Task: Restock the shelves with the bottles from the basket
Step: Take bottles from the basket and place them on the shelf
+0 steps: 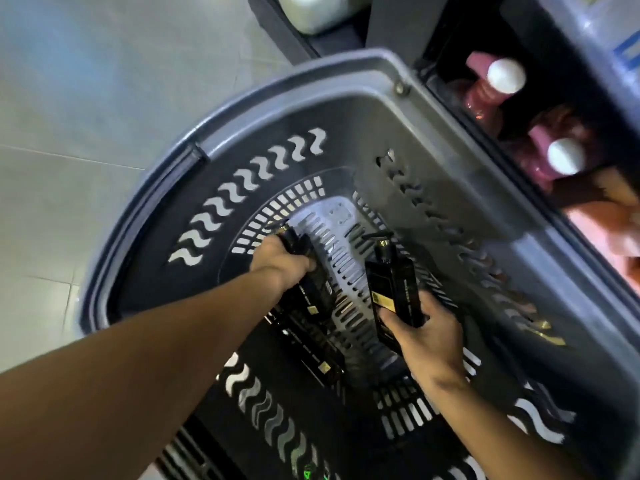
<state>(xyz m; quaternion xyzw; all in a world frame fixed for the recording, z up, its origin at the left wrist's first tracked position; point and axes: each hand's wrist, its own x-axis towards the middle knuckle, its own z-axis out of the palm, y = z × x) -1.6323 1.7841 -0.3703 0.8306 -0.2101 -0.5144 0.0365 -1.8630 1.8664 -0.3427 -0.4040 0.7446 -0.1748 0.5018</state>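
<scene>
I look down into a dark grey plastic basket (346, 95) with wavy slots in its walls. My left hand (280, 265) reaches deep inside and grips a black bottle (311, 289) near its neck. My right hand (426, 330) holds a second black bottle (391, 289) by its lower end, its gold-collared cap pointing away from me. A third black bottle (318, 351) with a small gold label lies on the basket floor below my left hand.
To the right, a low dark shelf (540, 188) holds pink bottles with white caps (505, 76), (564, 155). Pale floor tiles (86, 116) spread to the left. A grey rounded object (311, 12) stands beyond the basket's far rim.
</scene>
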